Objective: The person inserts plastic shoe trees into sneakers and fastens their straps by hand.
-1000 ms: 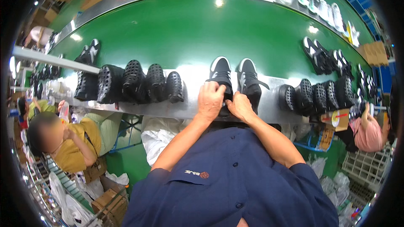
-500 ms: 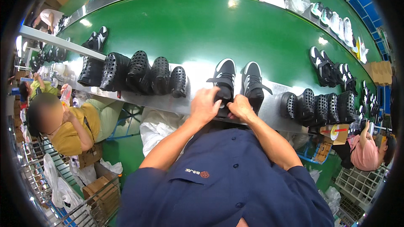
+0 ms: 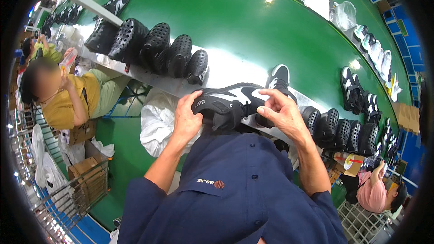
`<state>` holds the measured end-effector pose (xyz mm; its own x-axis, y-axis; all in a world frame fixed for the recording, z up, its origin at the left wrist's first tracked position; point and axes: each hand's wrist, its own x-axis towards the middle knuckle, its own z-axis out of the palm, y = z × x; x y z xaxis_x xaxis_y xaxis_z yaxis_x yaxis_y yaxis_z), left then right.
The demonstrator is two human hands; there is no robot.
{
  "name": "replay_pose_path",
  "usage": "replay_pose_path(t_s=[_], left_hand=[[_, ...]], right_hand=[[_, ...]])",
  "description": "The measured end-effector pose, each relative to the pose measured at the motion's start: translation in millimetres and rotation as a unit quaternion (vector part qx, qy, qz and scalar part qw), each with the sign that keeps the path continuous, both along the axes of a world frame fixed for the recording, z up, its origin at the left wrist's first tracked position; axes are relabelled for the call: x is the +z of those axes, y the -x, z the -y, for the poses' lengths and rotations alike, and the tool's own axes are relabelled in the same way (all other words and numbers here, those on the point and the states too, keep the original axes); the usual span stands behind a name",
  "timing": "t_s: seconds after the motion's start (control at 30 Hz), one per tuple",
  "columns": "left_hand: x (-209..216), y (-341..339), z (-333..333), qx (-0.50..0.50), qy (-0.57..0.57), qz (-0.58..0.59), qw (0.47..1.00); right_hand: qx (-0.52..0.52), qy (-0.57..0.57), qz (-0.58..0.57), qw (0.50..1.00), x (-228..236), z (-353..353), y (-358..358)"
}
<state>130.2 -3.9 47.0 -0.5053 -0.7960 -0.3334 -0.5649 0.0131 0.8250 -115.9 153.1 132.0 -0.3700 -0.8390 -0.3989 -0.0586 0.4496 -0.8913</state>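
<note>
A black and white sneaker (image 3: 233,99) lies on its side in front of me, its toe toward the right and its opening facing my body. My left hand (image 3: 186,116) grips it at the heel, thumb on the near side. Around its toe and strap, my right hand (image 3: 287,114) has thumb and forefinger spread apart; whether the fingertips press on the shoe is hard to see. Just beyond the right hand stands a matching sneaker (image 3: 279,77), toe pointing away, partly covered by that hand.
Black perforated shoe-shaped forms stand in rows left (image 3: 179,54) and right (image 3: 327,125) on the metal ledge (image 3: 235,65). Beyond runs a green surface (image 3: 203,13). More sneakers (image 3: 350,88) sit at the right. A person in yellow (image 3: 68,95) is at left, another in pink (image 3: 373,192) at right.
The sneaker has turned from toe-away to sideways, toe right. My left hand has moved left to its heel, and my right hand has opened and shifted right. The whole view has tilted.
</note>
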Motion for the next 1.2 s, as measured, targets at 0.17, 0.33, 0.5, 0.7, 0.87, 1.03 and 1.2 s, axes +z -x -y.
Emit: replay_pose_path(t_s=[0.17,0.33,0.5,0.7,0.87,1.03,1.2], left_hand=[[51,6,13,-0.111,0.136,-0.022,0.984],[59,11,28,-0.163,0.150,-0.044,0.974],[60,14,37,-0.215,0.152,-0.052,0.963],[70,16,45,-0.274,0.164,-0.092,0.943],[73,18,48,-0.290,0.164,-0.110,0.936],[67,12,50,-0.287,0.156,-0.093,0.941],[72,13,53,-0.298,0.142,-0.085,0.940]], right_hand=[[0.110,0.053,-0.061,0.991,15,21,-14],[0.134,0.077,-0.057,0.986,15,23,-16],[0.144,0.063,-0.063,0.986,21,30,-24],[0.146,0.054,-0.078,0.985,22,36,-31],[0.164,0.100,-0.111,0.975,21,41,-31],[0.194,0.101,-0.124,0.968,29,41,-33],[0.172,0.151,-0.121,0.966,18,43,-36]])
